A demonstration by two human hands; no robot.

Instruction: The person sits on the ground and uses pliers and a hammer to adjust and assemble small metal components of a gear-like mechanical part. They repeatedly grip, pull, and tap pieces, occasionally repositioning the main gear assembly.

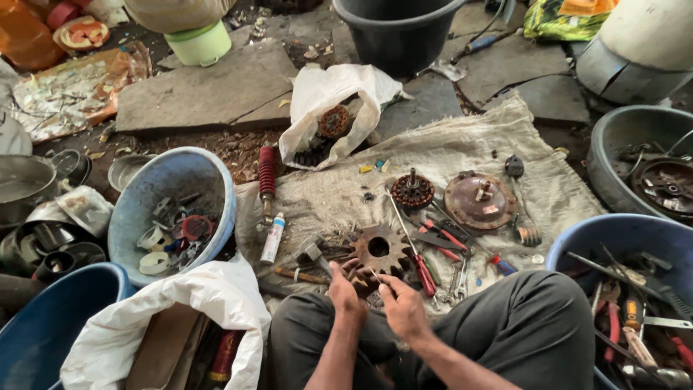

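Both hands (375, 292) pinched on a small part beside the rusty sprocket (378, 249), screwdrivers (415, 249) and wrenches (459, 278) close alongside

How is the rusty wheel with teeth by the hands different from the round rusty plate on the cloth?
The toothed wheel has blocky teeth around its edge and an open hole in the middle; the round plate has a smooth rim and small parts on top. Both hands are at the wheel; the plate lies untouched. Both are rusty brown and lie flat on the cloth.

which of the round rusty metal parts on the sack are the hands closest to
The rusty toothed sprocket with the round centre hole, right by both hands. The wound rotor and the flat round cover plate lie farther up the sack.
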